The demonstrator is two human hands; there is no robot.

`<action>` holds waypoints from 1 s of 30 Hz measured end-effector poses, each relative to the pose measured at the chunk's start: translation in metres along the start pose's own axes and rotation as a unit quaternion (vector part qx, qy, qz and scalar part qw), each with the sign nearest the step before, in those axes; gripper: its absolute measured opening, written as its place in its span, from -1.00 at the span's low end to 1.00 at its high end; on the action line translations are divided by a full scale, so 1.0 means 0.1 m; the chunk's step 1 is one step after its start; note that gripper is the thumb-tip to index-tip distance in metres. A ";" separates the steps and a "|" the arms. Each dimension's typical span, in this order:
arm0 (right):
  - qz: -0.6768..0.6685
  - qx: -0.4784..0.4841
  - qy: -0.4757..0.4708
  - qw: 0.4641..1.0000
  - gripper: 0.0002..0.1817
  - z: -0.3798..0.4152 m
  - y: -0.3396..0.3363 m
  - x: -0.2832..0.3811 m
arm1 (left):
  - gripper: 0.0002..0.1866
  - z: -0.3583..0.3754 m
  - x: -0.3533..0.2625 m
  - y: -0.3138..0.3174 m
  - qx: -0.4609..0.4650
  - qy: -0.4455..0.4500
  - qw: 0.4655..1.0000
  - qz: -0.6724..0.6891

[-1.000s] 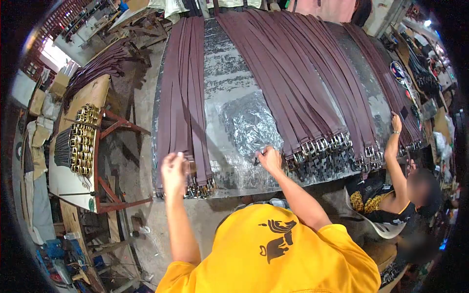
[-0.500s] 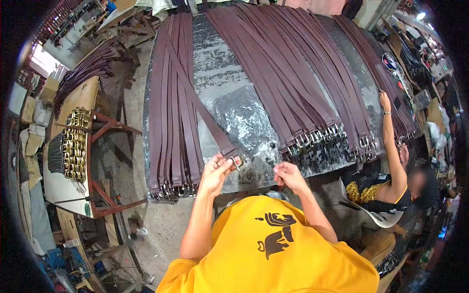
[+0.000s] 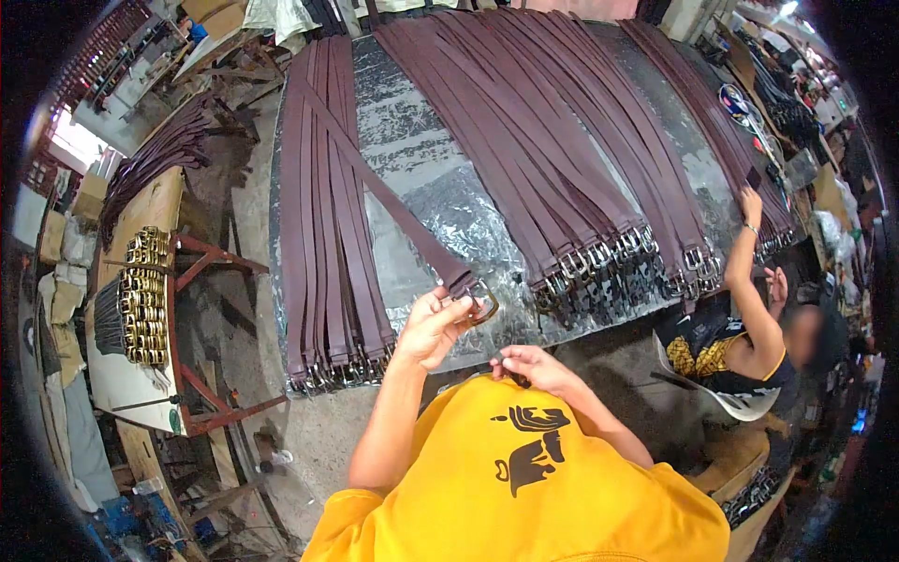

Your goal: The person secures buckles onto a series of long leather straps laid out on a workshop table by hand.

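My left hand (image 3: 433,328) is closed on the buckle end of a dark brown belt (image 3: 398,211), raised over the table's near edge. The belt's metal buckle (image 3: 485,304) sticks out to the right of my fingers, and its strap runs diagonally up and left across other belts. Close to my yellow shirt, my right hand (image 3: 536,365) has its fingers curled together. Something small and dark may be under those fingers, but I cannot make it out. To the left lies a row of brown belts (image 3: 318,206), buckles toward me. A wider row of belts (image 3: 524,150) lies to the right.
Plastic film covers the dark table (image 3: 403,122). At the right, another person (image 3: 740,347) reaches an arm over more belts (image 3: 702,112). A red-framed stand (image 3: 201,370) on the left bears gold-coloured buckles (image 3: 147,295). Several brown straps (image 3: 159,150) hang behind it.
My left hand has shifted slightly right with the belt, turning the buckle more into view. My right hand has drawn back toward my shirt. The other person's hand has moved slightly along the belts.
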State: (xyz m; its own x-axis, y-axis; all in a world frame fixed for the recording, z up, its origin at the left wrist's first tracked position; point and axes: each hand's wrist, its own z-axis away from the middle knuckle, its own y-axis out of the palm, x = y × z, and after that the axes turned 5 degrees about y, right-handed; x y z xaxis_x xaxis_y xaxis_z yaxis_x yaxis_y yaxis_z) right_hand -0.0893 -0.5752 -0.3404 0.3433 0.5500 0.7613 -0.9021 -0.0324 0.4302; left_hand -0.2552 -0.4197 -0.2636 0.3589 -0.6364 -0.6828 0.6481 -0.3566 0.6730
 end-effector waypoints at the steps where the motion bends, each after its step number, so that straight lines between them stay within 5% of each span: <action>1: 0.042 -0.019 -0.023 0.999 -0.80 -0.02 0.02 -0.02 | -0.81 0.00 -0.04 0.02 -0.006 -0.013 1.000 0.013; 8: 0.082 -0.163 -0.119 0.976 -0.81 -0.28 0.07 0.33 | -0.83 -0.04 0.03 -0.04 -0.019 -0.007 1.000 -0.017; 16: 0.065 -0.046 -0.267 0.960 -0.86 -0.37 0.27 0.88 | -0.81 -0.06 0.02 0.05 -0.014 0.002 1.000 0.009; 30: 0.098 -0.048 -0.177 0.978 -0.89 -0.28 0.30 0.91 | -0.75 -0.09 -0.05 0.12 -0.019 0.073 0.997 0.010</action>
State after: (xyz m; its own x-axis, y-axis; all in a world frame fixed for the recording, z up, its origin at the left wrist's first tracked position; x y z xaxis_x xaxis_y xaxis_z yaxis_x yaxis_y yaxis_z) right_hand -0.0923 -0.5026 -0.2716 0.2148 0.2161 0.9525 -0.9743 -0.0212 0.2245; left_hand -0.2432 -0.4153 -0.2545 0.4649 -0.5360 -0.7047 0.6628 -0.3171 0.6783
